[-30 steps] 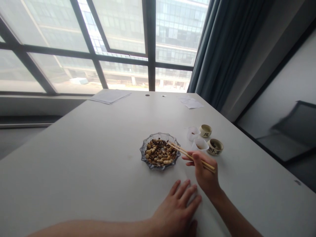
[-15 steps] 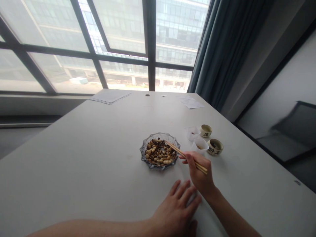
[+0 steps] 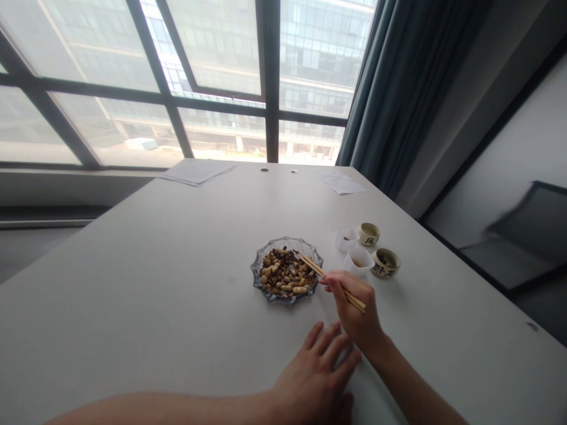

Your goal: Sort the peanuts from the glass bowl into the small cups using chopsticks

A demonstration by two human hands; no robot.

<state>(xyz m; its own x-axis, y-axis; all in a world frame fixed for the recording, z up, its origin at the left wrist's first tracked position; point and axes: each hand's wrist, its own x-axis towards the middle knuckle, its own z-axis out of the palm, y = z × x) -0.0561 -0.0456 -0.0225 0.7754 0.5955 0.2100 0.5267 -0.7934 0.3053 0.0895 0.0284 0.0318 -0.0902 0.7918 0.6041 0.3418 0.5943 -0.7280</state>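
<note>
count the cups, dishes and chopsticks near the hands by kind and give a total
ceramic cups: 2
clear plastic cups: 2
glass dish: 1
pair of chopsticks in the right hand: 1
total: 6

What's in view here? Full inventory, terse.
Clear faceted glass dish: 1, clear, mid-table.
Tan peanuts with dark husks: many, tan, in dish.
Pale wooden chopsticks: 1 pair, tan, tips over dish.
Clear plastic cups: 2, clear, right of dish.
Cream ceramic cups with black characters: 2, cream, beside plastic cups.
White paper sheets: 2 piles, white, far table edge.
White table: 1, white, under everything.
Right hand: 1, holding chopsticks.
Left hand: 1, flat on table.
</note>
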